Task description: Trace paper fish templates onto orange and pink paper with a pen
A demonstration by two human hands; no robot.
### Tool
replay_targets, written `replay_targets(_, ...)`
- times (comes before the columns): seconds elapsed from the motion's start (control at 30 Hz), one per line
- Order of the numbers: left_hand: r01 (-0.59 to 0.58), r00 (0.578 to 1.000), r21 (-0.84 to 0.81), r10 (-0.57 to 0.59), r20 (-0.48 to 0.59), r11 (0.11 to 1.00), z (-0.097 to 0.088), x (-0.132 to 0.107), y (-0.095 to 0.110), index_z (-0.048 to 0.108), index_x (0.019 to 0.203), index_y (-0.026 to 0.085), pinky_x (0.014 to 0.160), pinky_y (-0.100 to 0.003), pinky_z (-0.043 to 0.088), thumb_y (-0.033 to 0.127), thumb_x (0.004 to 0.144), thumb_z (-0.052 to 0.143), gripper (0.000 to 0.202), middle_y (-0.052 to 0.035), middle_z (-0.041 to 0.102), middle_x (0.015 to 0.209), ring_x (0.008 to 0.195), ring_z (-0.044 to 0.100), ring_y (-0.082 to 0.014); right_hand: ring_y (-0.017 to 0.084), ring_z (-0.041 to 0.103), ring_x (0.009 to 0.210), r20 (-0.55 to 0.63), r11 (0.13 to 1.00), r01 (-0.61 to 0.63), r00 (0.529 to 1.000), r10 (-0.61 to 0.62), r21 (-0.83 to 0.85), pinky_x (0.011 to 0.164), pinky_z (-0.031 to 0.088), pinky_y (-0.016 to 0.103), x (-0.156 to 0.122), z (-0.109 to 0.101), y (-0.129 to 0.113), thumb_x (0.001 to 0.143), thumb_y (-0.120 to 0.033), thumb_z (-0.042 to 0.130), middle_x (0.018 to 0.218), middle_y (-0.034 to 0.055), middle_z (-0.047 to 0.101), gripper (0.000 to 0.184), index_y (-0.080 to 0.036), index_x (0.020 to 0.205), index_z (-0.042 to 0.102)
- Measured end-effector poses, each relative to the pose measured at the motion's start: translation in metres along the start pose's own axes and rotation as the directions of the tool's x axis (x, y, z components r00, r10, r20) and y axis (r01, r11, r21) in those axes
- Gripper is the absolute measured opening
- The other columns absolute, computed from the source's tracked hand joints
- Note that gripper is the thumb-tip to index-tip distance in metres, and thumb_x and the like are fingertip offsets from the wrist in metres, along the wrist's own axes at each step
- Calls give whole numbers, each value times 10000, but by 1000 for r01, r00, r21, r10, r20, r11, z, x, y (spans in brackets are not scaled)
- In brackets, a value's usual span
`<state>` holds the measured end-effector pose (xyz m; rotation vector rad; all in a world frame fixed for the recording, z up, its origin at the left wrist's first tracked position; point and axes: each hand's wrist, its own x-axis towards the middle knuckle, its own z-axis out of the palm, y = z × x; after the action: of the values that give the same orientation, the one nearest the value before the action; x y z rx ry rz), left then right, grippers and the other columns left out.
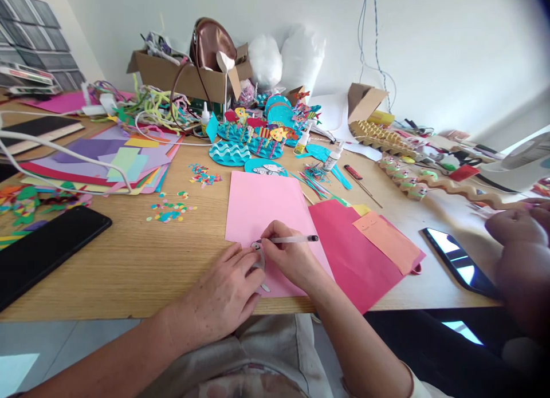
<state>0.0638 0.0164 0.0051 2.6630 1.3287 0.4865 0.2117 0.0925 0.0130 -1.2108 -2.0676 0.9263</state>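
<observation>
The person sits at a wooden tabletop (pixel 172 272) and works with both hands on a sheet of light pink paper (pixel 266 206), which lies near the front edge. The right hand (pixel 289 253) holds a pen (pixel 296 239): its fingers are pinching the pen close to the writing end, while the dark other end points to the right. The left hand (pixel 230 283) lies with the palm down, its fingers nearly straight and close together, and the fingertips press a small pale cut-out (pixel 261 261) on the pink paper. This cut-out is between the two hands, at the lower part of the sheet, and it is partly covered by the fingers. Whether the pen tip touches it, one cannot tell. To the right, a red sheet (pixel 339 260) lies beside the pink paper, and an orange piece (pixel 387 243) rests on it. Behind the pink paper there is a blue disc (pixel 266 168) with a white fish shape. Small paper dots (pixel 169 210) are scattered on the left. At the right side, another person's hand (pixel 518 232), quite blurred, is near a wavy cardboard strip (pixel 468 196) and above a phone (pixel 458 260).
</observation>
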Motion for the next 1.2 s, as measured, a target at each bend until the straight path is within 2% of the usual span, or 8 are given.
replay_targets(0.33,-19,999,-23,19,-38,1000,1,0,-1,530,861,180,1015,-460,322,158,824,497,54,-84,542,1113,1082,485,-226,108,430,544,-10,1000,-1,1000,1,-28,520,312,223,-9,-4,2,711,-133,456,581,-40,483,88,-200,655,445)
replay_targets(0.57,-30,999,-5,30,-27,1000,1,0,-2,536,891,171,992,-436,345,146,802,516,95,-83,532,1103,1068,477,-223,110,423,546,9,997,-17,1000,17,-81,522,305,224,-20,-8,-3,739,-153,446,580,-41,469,91,-202,664,432)
replay_targets(0.8,-40,997,-3,40,-66,999,3,-1,-2,526,919,175,987,-443,353,141,783,523,139,-80,540,1093,1053,489,-223,107,430,529,8,996,2,1000,-2,-92,511,310,216,-28,-8,-2,757,-153,448,567,-46,475,103,-207,670,436)
replay_targets(1.2,-29,999,-4,28,-16,1000,4,0,-2,532,962,159,1032,-436,303,121,770,523,196,-82,530,1102,1093,462,-224,111,429,525,13,992,-34,999,36,-119,509,307,216,-35,-8,-8,747,-129,439,574,-35,487,104,-203,675,453)
